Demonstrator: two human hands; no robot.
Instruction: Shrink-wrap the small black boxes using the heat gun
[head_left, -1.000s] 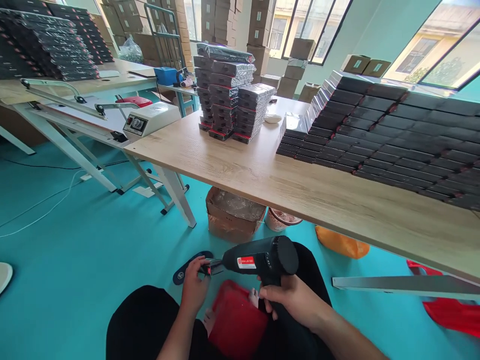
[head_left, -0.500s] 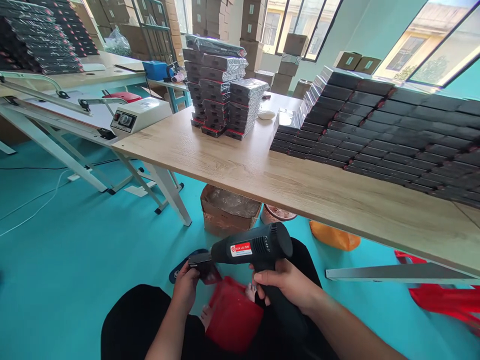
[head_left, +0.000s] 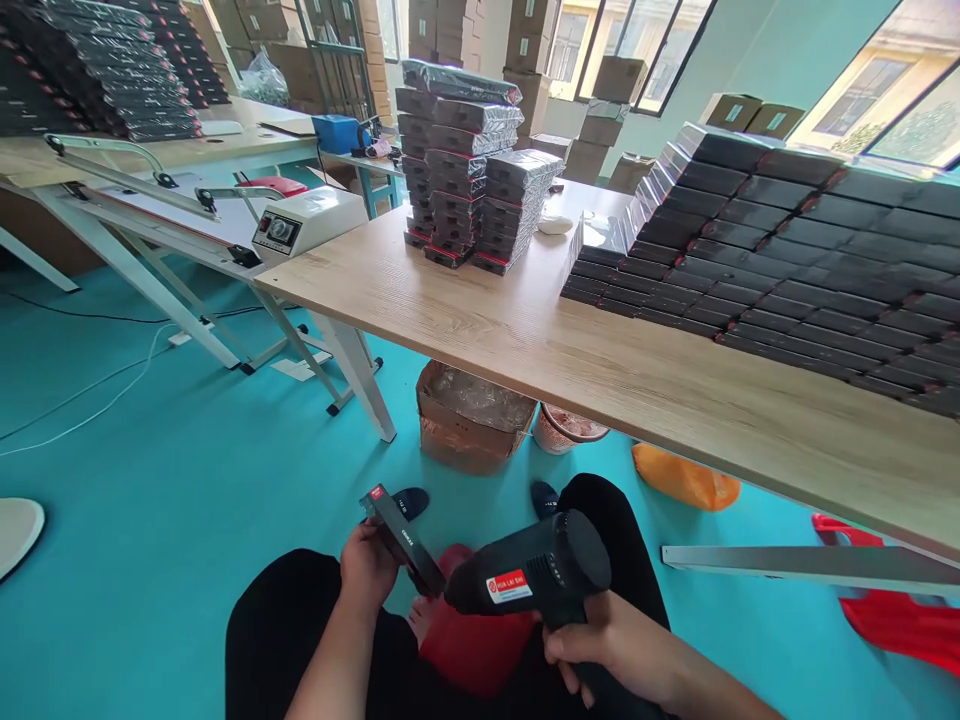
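Item: slim dark box (head_left: 407, 541), one, lettered along its face. Located above my lap, below and in front of the near edge of the desk (head_left: 465, 322); tilted, far end up, near end toward my right side.

Item: left hand (head_left: 369, 565), mine. Clamped on the box from its left side, fingers partly hidden behind it; the grip probably leaves the broad face exposed and my fingers off the lower end.

Item: right hand (head_left: 604, 640), mine. Closed around the handle of a black heat gun (head_left: 544, 565), red-and-white label on the barrel. Handle grip presumably chosen to steer the barrel; the nozzle points at the box's lower end. Whether they touch, I cannot tell.

Item: small stacks (head_left: 457, 185), set back from the near edge, toward the desk's left end. Item: large block of dark boxes (head_left: 787, 255), filling the right part, a bare strip along the near edge before it. Flat stacking likely saves room and steadies the rows.

Item: open carton (head_left: 465, 440), on the floor beneath the near edge, clear film inside.
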